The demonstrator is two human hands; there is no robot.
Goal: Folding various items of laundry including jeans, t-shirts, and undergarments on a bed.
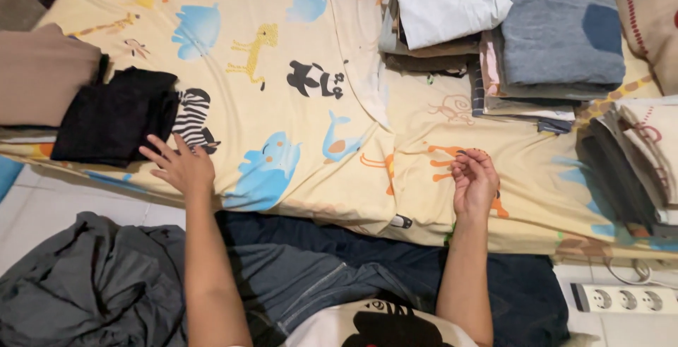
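Grey clothes [78, 283] sit bunched up closest to me on the floor. Left hand [180, 167] lies flat, fingers spread, on the animal-print bedsheet [282, 114] just beside a folded black garment [113, 117]. Right hand [473, 181] is loosely curled, seemingly holding nothing, below the folded stacks [558, 43].

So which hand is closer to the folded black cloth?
Left. The left hand lies flat just beside the folded black cloth; the right hand rests far across the sheet.

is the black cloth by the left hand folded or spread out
Folded: the black cloth lies as a compact rectangle with squared edges, beside the left hand.
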